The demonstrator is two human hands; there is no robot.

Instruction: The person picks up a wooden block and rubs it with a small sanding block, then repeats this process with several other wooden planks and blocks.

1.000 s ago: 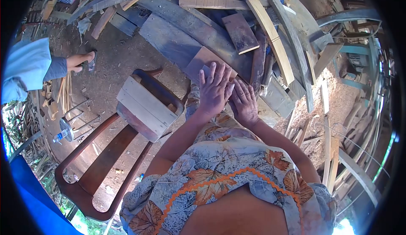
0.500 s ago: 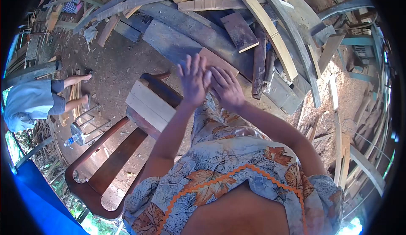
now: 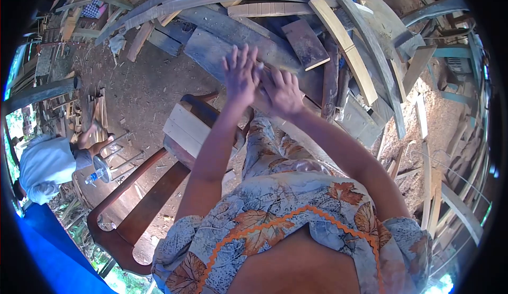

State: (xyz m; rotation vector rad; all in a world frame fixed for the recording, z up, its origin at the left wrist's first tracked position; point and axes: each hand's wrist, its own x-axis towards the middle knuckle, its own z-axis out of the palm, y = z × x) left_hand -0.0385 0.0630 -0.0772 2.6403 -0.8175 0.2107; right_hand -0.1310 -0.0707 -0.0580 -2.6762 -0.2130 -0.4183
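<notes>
My left hand [image 3: 242, 78] is raised in front of me, its fingers spread and pointing away. Close on its right, my right hand [image 3: 283, 94] has its palm down and fingers apart, slightly bent. The left thumb comes up to the right hand's fingertips. No object shows in either hand. Behind them in this view lies a wide grey plank [image 3: 207, 56]. To the left of my forearm a pale board [image 3: 185, 130] rests on a dark reddish-brown wooden chair [image 3: 154, 201] lying tilted.
Curved timber pieces [image 3: 346, 48] and a short dark board [image 3: 306, 44] are piled ahead. At the left a person [image 3: 47, 164] bends beside a small stool [image 3: 101, 168] with a plastic bottle [image 3: 94, 176]. Sawdust [image 3: 410, 119] covers the ground at right.
My hands have shifted slightly up, and the right hand's fingers are more bent. The person at the left has bent lower and moved nearer the stool. The view has shifted slightly.
</notes>
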